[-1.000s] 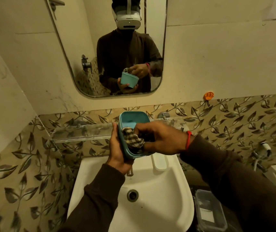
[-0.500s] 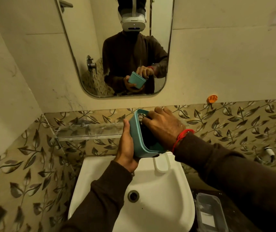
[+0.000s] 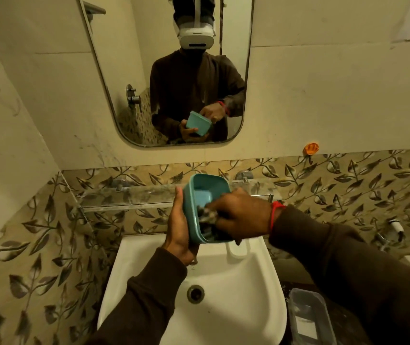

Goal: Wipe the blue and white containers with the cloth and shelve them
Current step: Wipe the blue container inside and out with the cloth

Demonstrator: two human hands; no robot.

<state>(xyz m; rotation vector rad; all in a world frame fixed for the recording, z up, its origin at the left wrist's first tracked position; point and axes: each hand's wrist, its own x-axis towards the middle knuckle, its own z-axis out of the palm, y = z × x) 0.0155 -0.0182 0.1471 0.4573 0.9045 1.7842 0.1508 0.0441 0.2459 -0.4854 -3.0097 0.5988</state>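
Half a second ago the right hand (image 3: pixel 240 215) was buried deep in the blue container (image 3: pixel 205 207), its back covering most of the opening; now it has drawn toward the near rim, so the pale blue floor shows again and the checked cloth (image 3: pixel 207 216) bunches at the lower edge under the fingers. That suggests the inside wipe is nearing its end (the outer walls may yet need a pass), with shelving not yet begun. The left hand (image 3: pixel 179 232) cups the container's left wall from below and behind, thumb up along the side, holding it tilted on edge with the mouth facing the wearer, above the white sink (image 3: pixel 224 307) and in front of the glass shelf (image 3: pixel 129 196). The right hand is closed around the cloth, wrist bent inward, a red thread at the wrist. A clear container (image 3: pixel 309 317) sits right of the sink; no white one is plainly visible.
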